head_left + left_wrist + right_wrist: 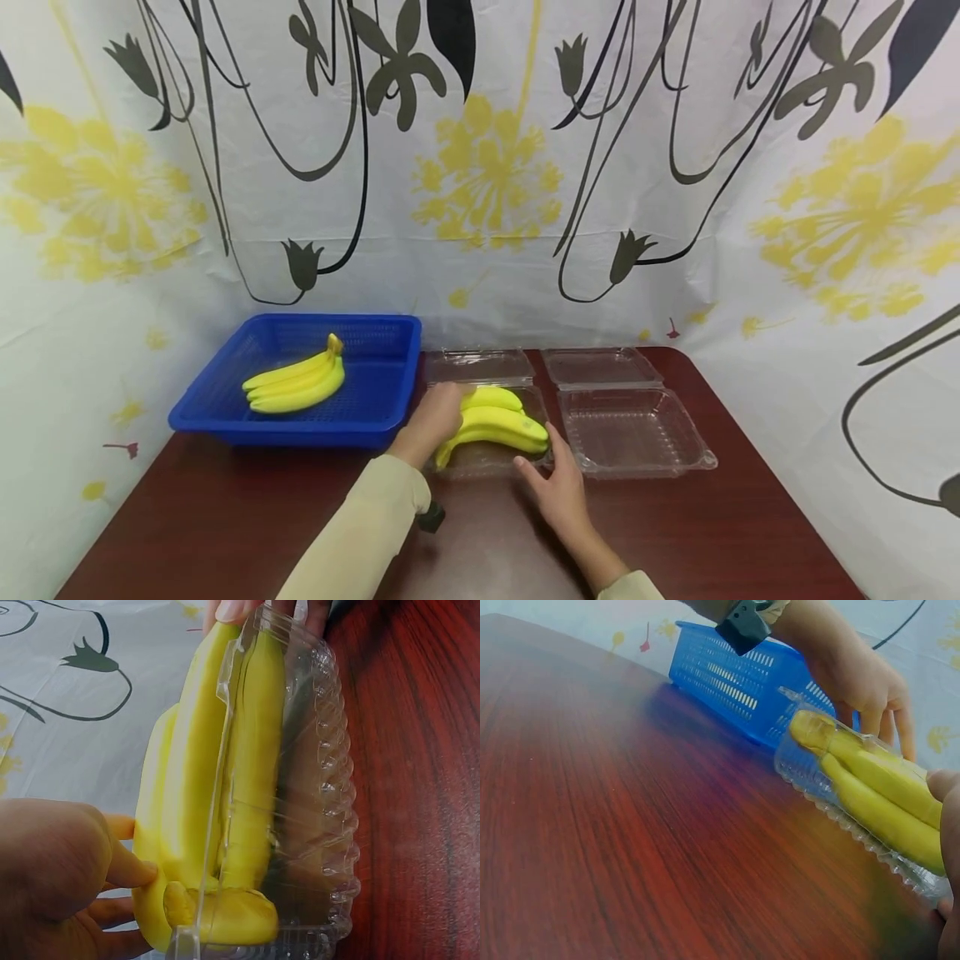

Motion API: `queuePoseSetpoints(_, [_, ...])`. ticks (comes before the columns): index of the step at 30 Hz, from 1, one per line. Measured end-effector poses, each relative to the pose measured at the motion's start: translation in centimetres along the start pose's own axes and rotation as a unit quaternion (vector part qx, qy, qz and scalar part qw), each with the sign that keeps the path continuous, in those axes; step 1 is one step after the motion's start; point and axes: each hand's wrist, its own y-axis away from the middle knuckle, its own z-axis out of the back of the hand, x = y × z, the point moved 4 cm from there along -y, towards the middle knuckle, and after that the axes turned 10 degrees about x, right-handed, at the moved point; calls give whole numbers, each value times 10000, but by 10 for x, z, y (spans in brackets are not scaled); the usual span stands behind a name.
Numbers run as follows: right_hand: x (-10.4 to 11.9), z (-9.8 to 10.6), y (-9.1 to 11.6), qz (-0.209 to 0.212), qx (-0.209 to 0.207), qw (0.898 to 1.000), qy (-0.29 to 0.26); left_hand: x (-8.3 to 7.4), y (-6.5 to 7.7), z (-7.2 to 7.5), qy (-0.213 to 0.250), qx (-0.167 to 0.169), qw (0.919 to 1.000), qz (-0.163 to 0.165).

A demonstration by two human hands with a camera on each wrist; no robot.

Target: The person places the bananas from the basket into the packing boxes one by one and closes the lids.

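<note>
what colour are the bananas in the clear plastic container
The bananas are bright yellow, seen best in the left wrist view.

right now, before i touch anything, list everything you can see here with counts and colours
Rectangular perforated plastic basket: 1, blue, table's left side
Banana bunch in the basket: 1, yellow, on the basket floor
Bananas between the hands: several, exact count partly hidden, yellow, at the left container
Hinged plastic containers: 2, clear, side by side right of the basket, lids open toward the backdrop
Wood-grain table: 1, dark reddish brown, under everything
Plant-print backdrop: white with yellow and dark grey, behind the table
Small wrist device: 1, dark, on the left wrist
Sleeves: 2, cream, on both arms
Left hand: 1, touching the bananas
Right hand: 1, at the banana tips
</note>
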Motion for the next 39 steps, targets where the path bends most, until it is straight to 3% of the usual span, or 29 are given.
queuePoseSetpoints(13, [1,-3,-2,1,-6,10000,22,7,11,3,275,-207,9994,34])
queuePoseSetpoints(20, [2,-4,-2,-35,20,10000,-3,10,19,4,462,-717,9960,-278])
queuePoseSetpoints(33, [3,0,-3,3,25,9998,-200,18,34,6,1018,-1004,9897,-75])
queuePoseSetpoints(39, [1,7,-6,10,193,9993,-318,25,41,-4,1322,-844,9875,166])
